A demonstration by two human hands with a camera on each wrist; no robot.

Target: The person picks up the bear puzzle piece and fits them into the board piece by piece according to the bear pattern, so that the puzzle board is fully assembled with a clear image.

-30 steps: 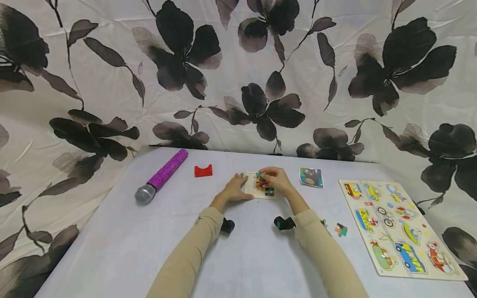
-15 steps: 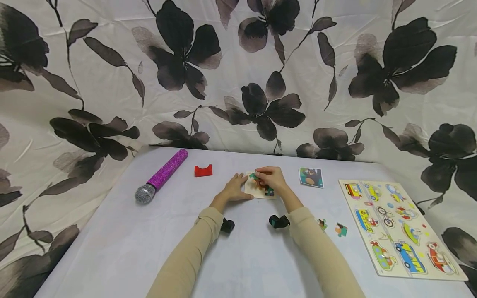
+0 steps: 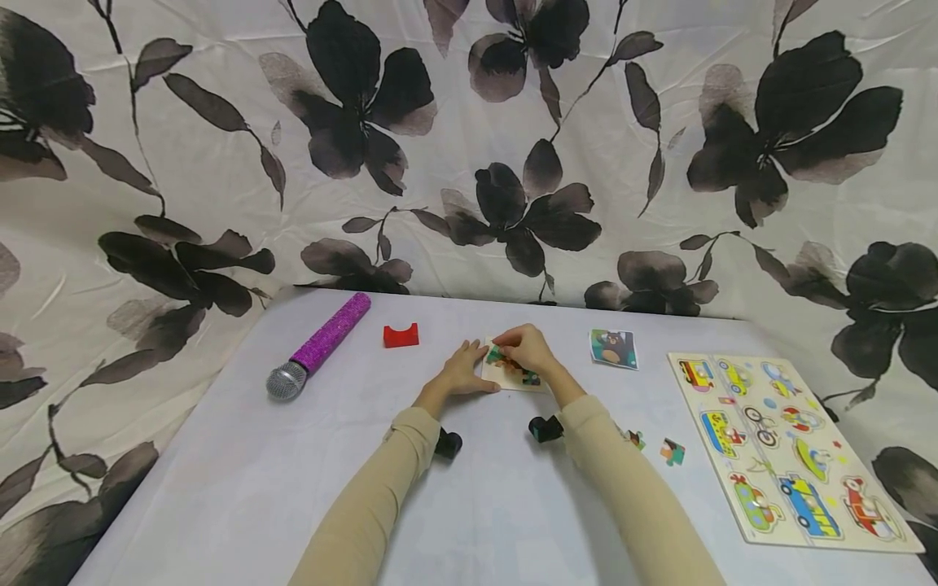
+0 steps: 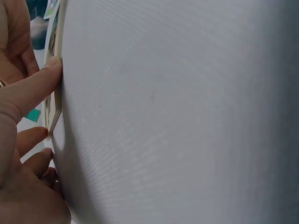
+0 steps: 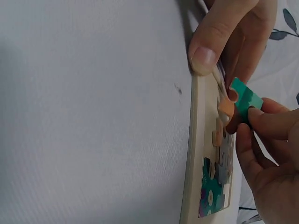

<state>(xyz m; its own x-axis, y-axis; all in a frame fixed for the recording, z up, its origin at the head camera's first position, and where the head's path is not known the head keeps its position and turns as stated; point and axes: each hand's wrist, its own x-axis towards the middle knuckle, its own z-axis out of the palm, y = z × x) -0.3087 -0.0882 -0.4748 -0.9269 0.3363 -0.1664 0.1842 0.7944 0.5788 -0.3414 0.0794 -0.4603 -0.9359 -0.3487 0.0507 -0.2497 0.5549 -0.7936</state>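
Note:
A small pale wooden puzzle board (image 3: 493, 373) lies mid-table, with several jigsaw pieces in it. My left hand (image 3: 460, 373) rests at its left side with fingers spread. In the left wrist view, the thumb (image 4: 39, 79) presses the board's near edge. My right hand (image 3: 533, 352) is over the far part of the board. Between its thumb and fingers it pinches a green-and-brown puzzle piece (image 5: 250, 96), tilted up over the board. A dark teal piece (image 5: 206, 196) lies flat at the board's near right corner. The right hand hides part of the board in the head view.
Two loose puzzle pieces, one of them green and orange (image 3: 672, 452), lie right of my right forearm. Behind them is a bear picture card (image 3: 614, 348). A vehicle puzzle board (image 3: 791, 448) lies far right. Leftward are a red notched block (image 3: 401, 335) and a purple microphone (image 3: 330, 338).
My right hand has moved left across the board with the puzzle piece, toward its far left corner. The left hand has stayed in place.

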